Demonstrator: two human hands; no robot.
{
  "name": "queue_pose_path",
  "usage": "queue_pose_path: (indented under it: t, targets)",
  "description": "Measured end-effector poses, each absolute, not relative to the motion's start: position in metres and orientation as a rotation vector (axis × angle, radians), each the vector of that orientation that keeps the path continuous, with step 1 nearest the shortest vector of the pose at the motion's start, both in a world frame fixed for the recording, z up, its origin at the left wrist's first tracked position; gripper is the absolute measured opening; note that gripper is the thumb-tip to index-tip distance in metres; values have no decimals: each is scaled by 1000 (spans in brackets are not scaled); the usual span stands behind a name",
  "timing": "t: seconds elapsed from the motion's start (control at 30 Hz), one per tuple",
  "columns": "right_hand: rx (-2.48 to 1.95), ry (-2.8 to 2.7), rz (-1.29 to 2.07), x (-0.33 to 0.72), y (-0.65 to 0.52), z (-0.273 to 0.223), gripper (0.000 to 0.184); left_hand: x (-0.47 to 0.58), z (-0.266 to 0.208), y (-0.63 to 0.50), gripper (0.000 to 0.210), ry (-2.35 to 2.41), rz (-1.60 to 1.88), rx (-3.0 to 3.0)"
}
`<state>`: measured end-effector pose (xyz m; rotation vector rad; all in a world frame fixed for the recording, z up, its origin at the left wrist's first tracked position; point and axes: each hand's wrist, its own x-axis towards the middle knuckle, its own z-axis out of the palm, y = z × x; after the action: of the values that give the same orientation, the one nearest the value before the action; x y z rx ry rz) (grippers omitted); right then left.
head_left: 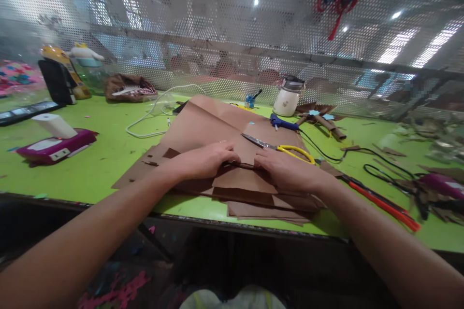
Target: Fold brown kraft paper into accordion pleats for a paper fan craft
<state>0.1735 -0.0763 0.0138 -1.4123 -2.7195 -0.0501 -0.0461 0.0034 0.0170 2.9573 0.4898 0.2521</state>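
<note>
Both hands work at a stack of brown kraft paper [213,123] near the table's front edge. My left hand [203,158] is closed, its fingertips pinching the folded or rolled edge of a brown paper piece [247,166]. From the other side, my right hand [281,166] grips the same edge, a short span of it showing between the hands. Scissors [295,152] with yellow handles lie on the paper just beyond my right hand, blades toward the left. More brown sheets [268,210] lie under and in front of the hands.
Behind the paper are a blue glue gun [284,123] with a black cord, a white jug [288,96] and a small blue jar [250,101]. A red-handled tool [384,203] lies right. Left are a purple power strip [58,147] and a white cable [145,134].
</note>
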Motion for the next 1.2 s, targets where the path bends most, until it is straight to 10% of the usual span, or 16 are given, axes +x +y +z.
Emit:
queue_pose_path:
  t: [1.2]
  targets:
    - [-1066,-2382,-250,154,-78,17,10,-46,20,8,38,535,227,1989]
